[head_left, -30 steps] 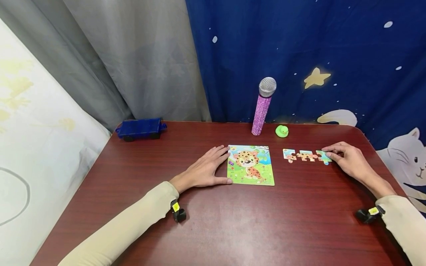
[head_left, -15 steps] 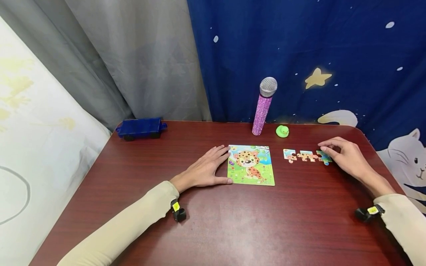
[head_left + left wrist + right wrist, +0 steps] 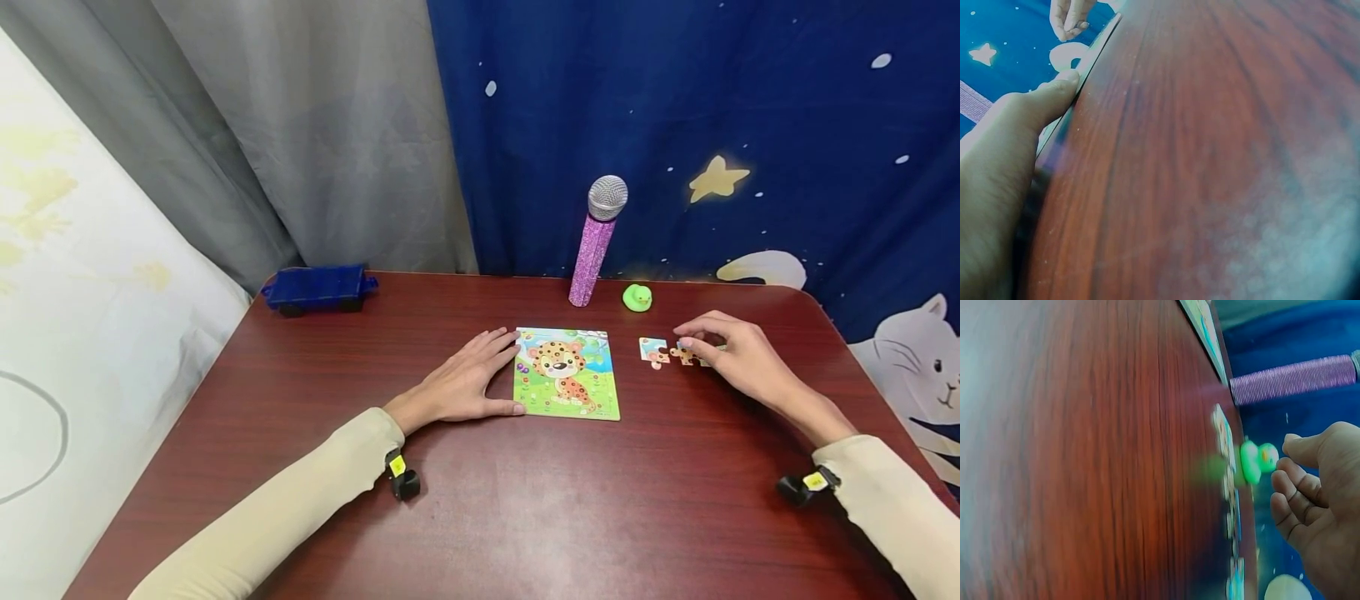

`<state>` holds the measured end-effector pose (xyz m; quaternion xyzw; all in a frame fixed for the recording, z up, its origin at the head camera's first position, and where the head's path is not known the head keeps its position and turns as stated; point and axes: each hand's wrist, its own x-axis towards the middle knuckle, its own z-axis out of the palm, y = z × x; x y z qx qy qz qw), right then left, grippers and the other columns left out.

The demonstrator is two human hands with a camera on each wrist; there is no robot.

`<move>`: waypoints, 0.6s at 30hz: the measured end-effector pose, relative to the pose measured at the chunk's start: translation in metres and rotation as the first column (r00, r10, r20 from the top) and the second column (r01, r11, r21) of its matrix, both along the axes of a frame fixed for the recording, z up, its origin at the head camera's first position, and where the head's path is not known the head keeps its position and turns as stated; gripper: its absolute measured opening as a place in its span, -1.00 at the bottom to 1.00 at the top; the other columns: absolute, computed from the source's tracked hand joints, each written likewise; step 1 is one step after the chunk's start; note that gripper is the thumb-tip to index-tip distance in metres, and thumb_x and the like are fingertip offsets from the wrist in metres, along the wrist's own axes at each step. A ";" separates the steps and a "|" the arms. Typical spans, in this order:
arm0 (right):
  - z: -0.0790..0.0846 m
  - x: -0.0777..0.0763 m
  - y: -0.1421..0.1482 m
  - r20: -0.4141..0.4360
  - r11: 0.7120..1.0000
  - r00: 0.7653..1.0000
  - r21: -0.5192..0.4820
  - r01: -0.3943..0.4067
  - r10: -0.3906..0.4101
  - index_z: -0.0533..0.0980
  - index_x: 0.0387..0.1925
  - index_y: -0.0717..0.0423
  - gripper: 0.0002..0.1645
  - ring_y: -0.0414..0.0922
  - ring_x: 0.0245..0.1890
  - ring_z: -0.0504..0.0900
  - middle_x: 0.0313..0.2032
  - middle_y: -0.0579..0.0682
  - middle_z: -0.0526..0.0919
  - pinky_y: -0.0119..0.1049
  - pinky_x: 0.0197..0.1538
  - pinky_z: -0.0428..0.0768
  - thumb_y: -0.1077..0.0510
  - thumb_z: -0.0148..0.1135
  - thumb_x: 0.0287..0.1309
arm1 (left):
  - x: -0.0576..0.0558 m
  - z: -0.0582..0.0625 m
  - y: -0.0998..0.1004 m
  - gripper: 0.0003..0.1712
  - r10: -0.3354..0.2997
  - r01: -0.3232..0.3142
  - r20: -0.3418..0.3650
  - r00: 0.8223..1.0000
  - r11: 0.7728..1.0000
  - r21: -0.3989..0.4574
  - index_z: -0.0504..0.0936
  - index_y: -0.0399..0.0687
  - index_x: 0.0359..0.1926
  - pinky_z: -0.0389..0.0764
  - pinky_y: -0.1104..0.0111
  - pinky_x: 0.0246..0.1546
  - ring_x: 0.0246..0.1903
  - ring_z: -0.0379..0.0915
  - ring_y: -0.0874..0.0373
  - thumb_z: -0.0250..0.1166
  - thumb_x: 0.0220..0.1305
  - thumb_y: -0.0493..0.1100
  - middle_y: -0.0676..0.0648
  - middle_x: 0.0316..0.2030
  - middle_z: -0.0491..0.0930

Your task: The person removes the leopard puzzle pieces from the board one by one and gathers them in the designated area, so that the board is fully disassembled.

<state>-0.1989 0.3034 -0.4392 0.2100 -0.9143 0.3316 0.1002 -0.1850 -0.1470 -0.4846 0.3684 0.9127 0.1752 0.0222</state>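
Note:
A square leopard puzzle [image 3: 566, 375] lies flat on the table. My left hand [image 3: 468, 379] rests at its left side with the fingers spread, fingertips and thumb right at the edge. To the puzzle's right is a row of loose jigsaw pieces: a corner piece [image 3: 652, 351] at the left, a spotted piece [image 3: 681, 353] in the middle, and a green-blue piece [image 3: 1237, 581] mostly covered by my right hand in the head view. My right hand [image 3: 738, 354] hovers over the row. In the right wrist view its fingers are loosely bent, with nothing between thumb and fingers.
Behind the puzzle stands a glittery pink microphone [image 3: 592, 242]. A green rubber duck [image 3: 637, 298] sits just right of it. At the table's back left is a blue toy wagon [image 3: 318, 290]. Curtains [image 3: 360, 133] hang behind the back edge.
My right hand has let go of the green-blue piece at the right end of the row and shifted left over the middle piece. My left hand and the puzzle have stayed put.

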 end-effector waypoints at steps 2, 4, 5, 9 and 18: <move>0.001 0.001 -0.007 -0.001 1.000 1.000 -0.003 -0.024 0.024 0.83 0.01 0.07 -0.80 -0.35 -0.19 0.56 -0.08 -0.07 0.79 -0.60 -0.16 0.46 0.30 0.47 0.43 | 0.000 0.000 0.000 0.23 0.001 -0.001 0.001 1.000 1.000 0.001 0.18 -0.13 0.75 -0.21 0.14 0.74 0.76 -0.19 -0.06 0.34 0.39 0.53 -0.11 0.76 0.02; 0.001 0.002 -0.015 -0.008 0.999 0.999 0.001 -0.048 0.048 0.83 0.01 0.07 -0.80 -0.32 -0.19 0.56 -0.11 -0.08 0.79 -0.54 -0.15 0.47 0.30 0.47 0.42 | 0.000 0.000 0.000 0.23 0.002 -0.002 0.000 1.000 1.000 -0.002 0.18 -0.13 0.75 -0.21 0.15 0.74 0.76 -0.19 -0.05 0.34 0.39 0.53 -0.11 0.76 0.02; 0.001 0.002 -0.018 -0.006 0.998 0.998 -0.003 -0.058 0.058 0.83 0.00 0.07 -0.80 -0.32 -0.20 0.55 -0.12 -0.08 0.78 -0.52 -0.15 0.47 0.30 0.48 0.41 | 0.000 0.000 0.000 0.23 0.001 -0.001 0.002 1.000 1.000 -0.003 0.18 -0.13 0.75 -0.21 0.15 0.74 0.76 -0.19 -0.06 0.33 0.39 0.53 -0.12 0.76 0.02; 0.000 0.002 -0.031 -0.002 0.995 0.995 -0.006 -0.096 0.096 0.83 0.00 0.06 -0.80 -0.29 -0.20 0.55 -0.16 -0.10 0.76 -0.51 -0.16 0.49 0.28 0.50 0.39 | 0.000 0.000 0.000 0.23 -0.001 0.001 0.001 1.000 1.000 -0.003 0.18 -0.13 0.75 -0.19 0.14 0.74 0.76 -0.17 -0.06 0.32 0.40 0.54 -0.13 0.76 0.04; -0.004 -0.002 -0.058 0.028 0.988 0.988 -0.005 -0.154 0.154 0.81 0.04 0.13 -0.78 -0.22 -0.24 0.62 -0.09 -0.07 0.79 -0.46 -0.19 0.57 0.29 0.48 0.42 | 0.000 -0.001 -0.001 0.23 -0.003 0.003 -0.007 1.000 1.000 0.003 0.21 -0.13 0.74 -0.17 0.12 0.75 0.76 -0.16 -0.06 0.33 0.39 0.54 -0.12 0.75 0.06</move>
